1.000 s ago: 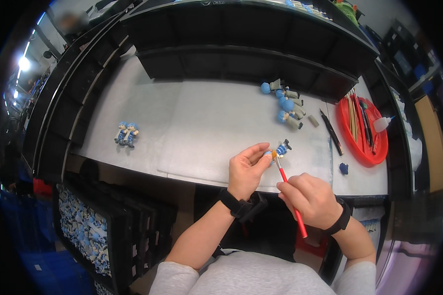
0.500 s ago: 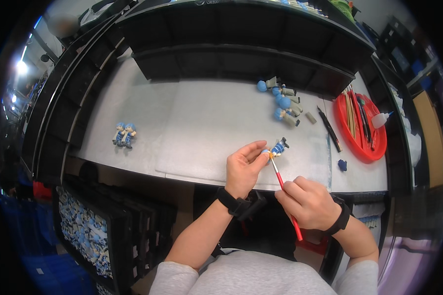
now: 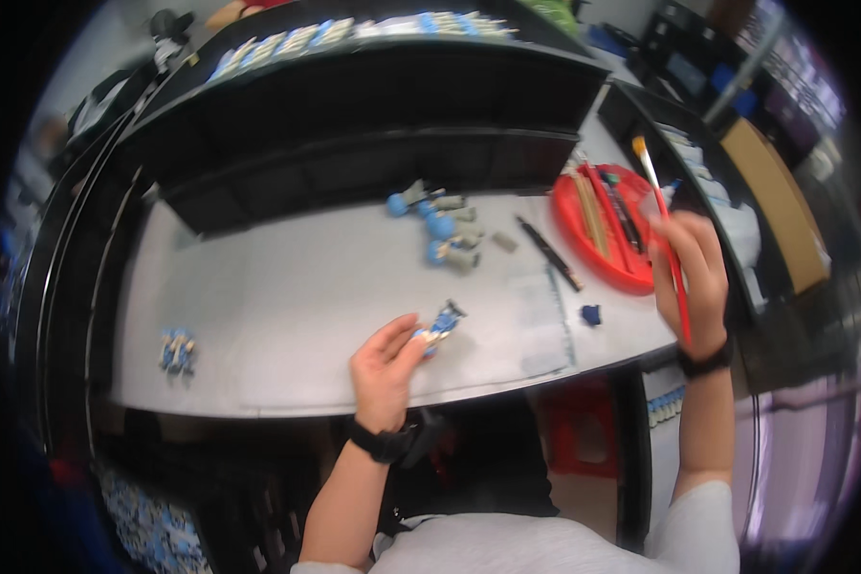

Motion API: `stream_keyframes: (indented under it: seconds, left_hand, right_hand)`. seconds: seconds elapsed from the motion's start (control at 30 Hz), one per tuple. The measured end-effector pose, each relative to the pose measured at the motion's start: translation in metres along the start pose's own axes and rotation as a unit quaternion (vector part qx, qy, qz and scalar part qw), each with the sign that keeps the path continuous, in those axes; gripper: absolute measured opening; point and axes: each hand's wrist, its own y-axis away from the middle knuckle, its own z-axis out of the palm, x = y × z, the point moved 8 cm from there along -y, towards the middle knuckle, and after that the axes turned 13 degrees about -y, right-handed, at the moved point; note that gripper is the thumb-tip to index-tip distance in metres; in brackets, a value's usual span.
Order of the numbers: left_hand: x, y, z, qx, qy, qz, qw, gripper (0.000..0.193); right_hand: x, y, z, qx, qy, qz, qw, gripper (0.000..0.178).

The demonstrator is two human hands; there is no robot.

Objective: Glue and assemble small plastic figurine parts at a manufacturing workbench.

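Observation:
My left hand [image 3: 385, 368] pinches a small blue-haired figurine [image 3: 444, 322] by its head end, just above the front part of the table; its dark feet point up and to the right. My right hand [image 3: 695, 273] is raised at the right, beside the red tray, with its fingers closed round a red-handled paintbrush [image 3: 673, 244]. The brush stands nearly upright, its yellowish bristles at the top. Several blue-haired figurines in grey [image 3: 454, 230] lie in a group at the back of the table. Two more figurines [image 3: 177, 351] lie together at the far left.
A red tray [image 3: 564, 215] holds brushes and sticks. A black pen-like tool [image 3: 548, 253], a grey block [image 3: 504, 242] and a dark blue lump [image 3: 591, 315] lie near it. Black shelving [image 3: 354, 105] borders the back. A bin of figurine parts [image 3: 148, 507] stands below left.
My right hand has carried the paintbrush away from the figurine, up and to the right beside the tray. My left hand keeps hold of the figurine. The whole view has shifted.

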Motion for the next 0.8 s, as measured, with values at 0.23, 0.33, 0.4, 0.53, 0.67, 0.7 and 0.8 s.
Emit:
stream_keyframes:
  seconds: [0.23,0.33,0.4,0.53,0.67,0.7,0.8]
  left_hand:
    - [0.003,0.002,-0.001,0.004,-0.008,-0.001,1.000,0.030]
    - [0.003,0.002,0.001,0.004,-0.015,-0.003,1.000,0.029]
    - [0.002,0.002,-0.002,0.009,-0.016,-0.010,1.000,0.029]
    - [0.002,0.004,-0.009,0.003,-0.007,-0.006,1.000,0.029]
    - [0.003,0.003,-0.007,-0.004,-0.012,-0.014,1.000,0.030]
    - [0.003,-0.001,0.002,-0.029,-0.008,-0.013,0.999,0.030]
    - [0.003,-0.001,0.001,-0.050,0.013,-0.025,0.998,0.032]
  right_hand:
    - [0.155,0.024,0.060,-0.252,0.136,0.077,0.955,0.040]
    - [0.186,0.045,0.096,-0.304,0.153,0.058,0.939,0.036]
    - [0.201,0.052,0.118,-0.327,0.148,0.074,0.930,0.033]
    - [0.202,0.051,0.146,-0.366,0.144,0.076,0.916,0.032]
    - [0.188,0.032,0.116,-0.212,0.116,0.061,0.968,0.036]
    - [0.179,0.024,0.094,-0.155,0.077,0.076,0.982,0.038]
    - [0.100,0.002,0.079,-0.091,-0.142,0.159,0.973,0.039]
